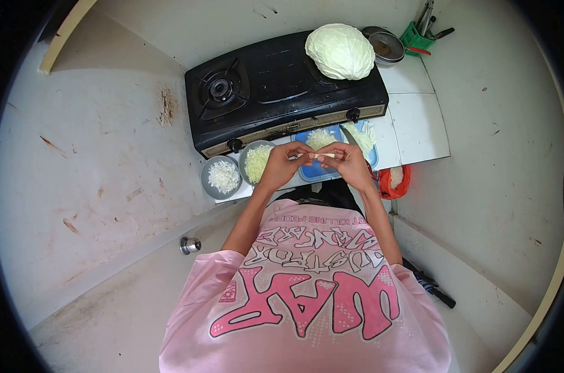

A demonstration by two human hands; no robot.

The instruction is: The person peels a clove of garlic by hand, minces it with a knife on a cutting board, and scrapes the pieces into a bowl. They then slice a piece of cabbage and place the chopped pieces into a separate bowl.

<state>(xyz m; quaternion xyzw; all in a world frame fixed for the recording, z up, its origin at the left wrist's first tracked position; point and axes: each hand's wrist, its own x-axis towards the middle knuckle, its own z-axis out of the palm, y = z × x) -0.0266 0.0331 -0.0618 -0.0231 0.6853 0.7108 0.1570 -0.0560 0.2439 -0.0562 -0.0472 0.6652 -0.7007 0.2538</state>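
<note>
My left hand (285, 165) and my right hand (349, 164) meet over a blue tray or board (302, 136). Both are closed, their fingertips pinching a small pale strip (322, 155) that looks like a piece of cabbage. Under and beyond my fingers lies a heap of shredded cabbage (321, 138) on the blue surface. A knife (348, 134) rests close to my right hand, with pale cabbage leaf pieces (361, 133) beside it. Left of my left hand stand a grey bowl of chopped pale-green cabbage (257, 163) and a smaller bowl of white chopped pieces (223, 176).
A black two-burner stove (282, 81) fills the back, with a whole cabbage (339, 52) on its right burner. Behind it are a pan (386, 48) and a green utensil basket (415, 38). A red bag (395, 181) sits at right. A metal object (189, 245) lies lower left.
</note>
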